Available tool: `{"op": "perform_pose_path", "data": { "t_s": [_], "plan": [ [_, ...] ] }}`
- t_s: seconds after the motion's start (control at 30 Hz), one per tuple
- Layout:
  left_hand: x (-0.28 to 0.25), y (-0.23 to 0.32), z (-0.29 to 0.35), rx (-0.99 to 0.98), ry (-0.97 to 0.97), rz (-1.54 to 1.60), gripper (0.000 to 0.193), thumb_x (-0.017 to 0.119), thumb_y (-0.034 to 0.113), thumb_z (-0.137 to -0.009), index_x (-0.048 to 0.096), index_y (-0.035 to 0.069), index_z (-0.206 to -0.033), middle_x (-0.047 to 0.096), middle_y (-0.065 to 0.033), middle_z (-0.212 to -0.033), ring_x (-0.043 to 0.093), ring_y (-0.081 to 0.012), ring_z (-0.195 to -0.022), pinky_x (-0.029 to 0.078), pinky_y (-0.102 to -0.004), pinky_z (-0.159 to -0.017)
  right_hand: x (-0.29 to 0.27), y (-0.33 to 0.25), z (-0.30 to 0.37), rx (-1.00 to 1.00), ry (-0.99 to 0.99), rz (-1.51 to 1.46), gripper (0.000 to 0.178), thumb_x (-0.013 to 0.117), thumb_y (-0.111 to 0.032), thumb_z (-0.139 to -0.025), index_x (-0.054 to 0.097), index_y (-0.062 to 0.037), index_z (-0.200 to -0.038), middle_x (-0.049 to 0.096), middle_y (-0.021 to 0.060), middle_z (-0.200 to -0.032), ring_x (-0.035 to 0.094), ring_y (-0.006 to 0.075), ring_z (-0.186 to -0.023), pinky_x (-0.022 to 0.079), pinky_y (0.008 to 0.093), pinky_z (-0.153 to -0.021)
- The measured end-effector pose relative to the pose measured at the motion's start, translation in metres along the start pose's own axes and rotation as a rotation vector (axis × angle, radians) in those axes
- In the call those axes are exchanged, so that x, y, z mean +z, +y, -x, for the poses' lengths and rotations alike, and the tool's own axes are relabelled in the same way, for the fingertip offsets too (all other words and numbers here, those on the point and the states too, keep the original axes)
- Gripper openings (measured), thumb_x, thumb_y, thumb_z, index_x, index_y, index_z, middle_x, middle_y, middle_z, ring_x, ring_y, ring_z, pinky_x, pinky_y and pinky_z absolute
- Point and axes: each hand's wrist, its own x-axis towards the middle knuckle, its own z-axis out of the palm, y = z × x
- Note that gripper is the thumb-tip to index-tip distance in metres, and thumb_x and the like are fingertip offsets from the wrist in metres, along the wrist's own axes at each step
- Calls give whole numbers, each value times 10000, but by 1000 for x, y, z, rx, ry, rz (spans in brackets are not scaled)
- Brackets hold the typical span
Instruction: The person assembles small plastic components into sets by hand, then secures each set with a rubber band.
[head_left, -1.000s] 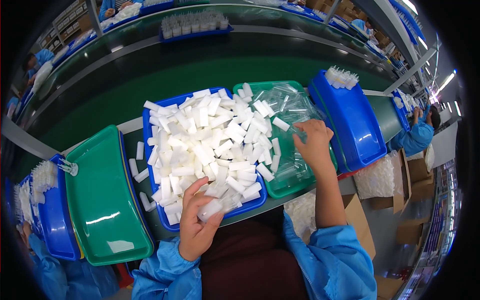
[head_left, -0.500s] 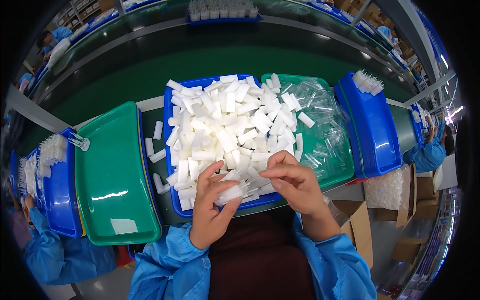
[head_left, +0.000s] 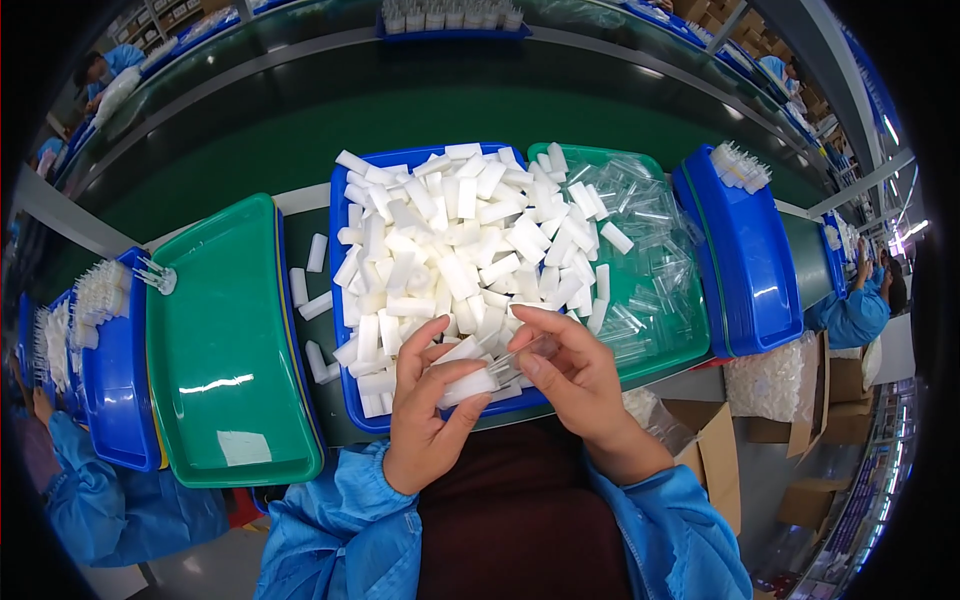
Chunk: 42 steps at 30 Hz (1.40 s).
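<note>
My left hand [head_left: 425,430] is closed around a short white cylindrical piece [head_left: 468,387], which has thin clear prongs [head_left: 506,371] sticking out toward the right. Close to their tips, my right hand [head_left: 590,400] pinches a small clear plastic tube [head_left: 542,346], partly hidden by the fingers. Whether the tube touches the prongs is hard to make out. Both hands are over the near edge of a blue tray [head_left: 346,400] heaped with white foam-like blocks [head_left: 455,272]. To its right, a green tray [head_left: 690,345] carries many clear plastic tubes [head_left: 640,290], with some white blocks at its left side.
Left of me stands a green tray [head_left: 215,340] with one pronged white piece [head_left: 157,277] at its far corner. Several loose blocks [head_left: 317,253] lie beside it. Stacked blue trays [head_left: 745,265] stand at right, above an open carton [head_left: 712,450]. Co-workers in blue sit both sides.
My right hand has moved slightly left, toward the white piece, and the clear tube now shows at its fingertips. The left hand keeps its grip almost unmoved. The view has shifted slightly.
</note>
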Motion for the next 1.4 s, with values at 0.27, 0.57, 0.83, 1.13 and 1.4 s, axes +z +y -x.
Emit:
{"op": "perform_pose_path", "data": {
  "t_s": [0.27, 0.57, 0.83, 1.13, 1.4],
  "plan": [
    [1, -1, 1, -34, 13, 65, 266, 689, 73, -787, 625, 68, -1045, 359, -171, -1369, 510, -306, -1082, 426, -391, -922, 0, 8, 4, -11, 13, -70, 334, 621, -30, -872, 537, 3, -1193, 607, 66, -1019, 559, 113, -961, 448, 235, -814],
    [-1, 2, -2, -51, 20, 49, 212, 676, 79, -809, 636, 63, -1016, 380, -162, -1351, 510, -287, -1071, 428, -374, -914, 0, 17, 6, 23, 43, -231, 251, 654, -14, -838, 552, 26, -1064, 628, 130, -1025, 612, 163, -928, 502, 280, -823],
    [0, 2, -1, -45, 41, 76, 175, 659, 73, -818, 641, 62, -992, 390, -160, -1345, 493, -276, -1071, 407, -375, -928, 3, 26, 8, -160, 8, -253, 250, 645, 45, -830, 553, 29, -1062, 623, 142, -1051, 599, 183, -1019, 493, 276, -860],
    [1, -1, -1, -2, 32, 19, 160, 639, 83, -828, 622, 63, -986, 379, -181, -1345, 479, -299, -1071, 400, -389, -935, 4, 31, 11, -194, 54, -222, 262, 650, 49, -822, 549, 42, -1064, 622, 144, -1050, 604, 182, -999, 483, 281, -873],
    [3, -3, 2, 17, 37, -45, 162, 627, 102, -846, 584, 57, -996, 351, -193, -1358, 475, -325, -1074, 409, -408, -909, -4, 27, 8, -108, 41, -150, 237, 653, 50, -815, 574, 28, -1037, 624, 138, -1031, 605, 174, -966, 488, 274, -843]
  ]
}}
